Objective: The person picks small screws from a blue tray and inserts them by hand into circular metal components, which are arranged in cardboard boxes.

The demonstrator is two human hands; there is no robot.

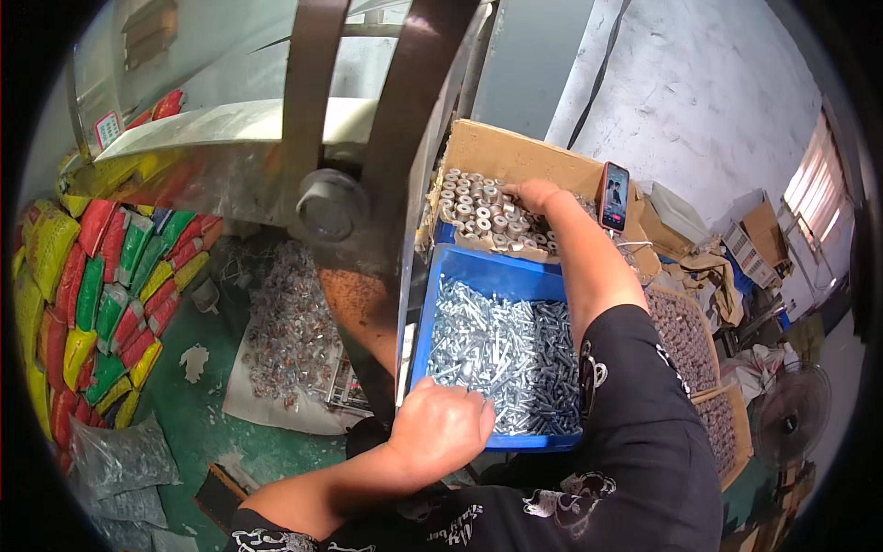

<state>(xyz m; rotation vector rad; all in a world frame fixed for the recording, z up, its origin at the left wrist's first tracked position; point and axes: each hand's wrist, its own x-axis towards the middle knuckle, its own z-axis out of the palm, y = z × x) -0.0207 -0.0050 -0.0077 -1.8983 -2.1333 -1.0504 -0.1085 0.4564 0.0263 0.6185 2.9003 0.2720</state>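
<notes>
Closed, my left hand rests on the blue bin of bolts; my right hand fingers nuts in the carton.

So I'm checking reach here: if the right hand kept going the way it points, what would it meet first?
Probably the metal sleeves in the cardboard box; the right hand already seems to be on them, though depth is unclear.

Red/green/yellow sacks stacked far L; lit upright phone screen upper R.
</notes>
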